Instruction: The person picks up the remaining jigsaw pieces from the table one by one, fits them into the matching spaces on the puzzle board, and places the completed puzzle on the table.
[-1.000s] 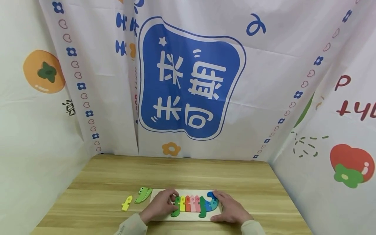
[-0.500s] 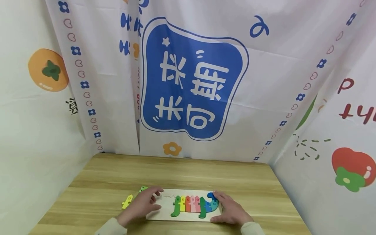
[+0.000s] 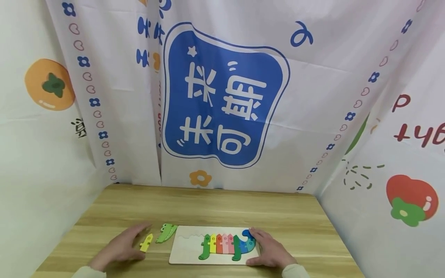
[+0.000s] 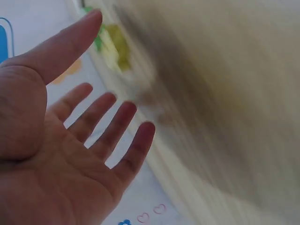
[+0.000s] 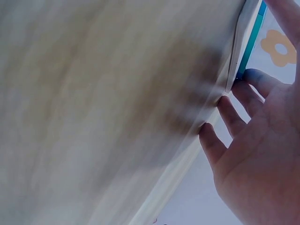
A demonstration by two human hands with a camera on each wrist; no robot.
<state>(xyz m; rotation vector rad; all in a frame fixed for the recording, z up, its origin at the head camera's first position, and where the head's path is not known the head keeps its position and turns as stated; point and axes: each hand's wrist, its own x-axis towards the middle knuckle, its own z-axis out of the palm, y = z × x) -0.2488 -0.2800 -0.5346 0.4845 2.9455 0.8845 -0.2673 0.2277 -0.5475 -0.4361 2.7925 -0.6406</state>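
My left hand (image 3: 121, 247) is beside a yellow puzzle piece (image 3: 147, 243) on the table, thumb and fingers spread apart. Between its digits, in the left wrist view, the same yellow piece (image 4: 115, 47) shows blurred. A green crocodile-head piece (image 3: 167, 232) lies just right of it. The pale puzzle board (image 3: 184, 253) holds a row of coloured crocodile body pieces (image 3: 219, 244), green legs and a blue tail (image 3: 247, 244); its left part is bare. My right hand (image 3: 272, 249) rests at the board's right end, fingertips by the tail, thumb near the front corner.
The wood-grain table (image 3: 208, 204) reaches back to a white printed curtain (image 3: 306, 116). More printed cloth (image 3: 38, 154) hangs at the left side, and likewise at the right.
My left hand has left the board's green leg piece and moved left, passing over the crocodile head to the yellow piece. My right hand has stayed at the board's right end.
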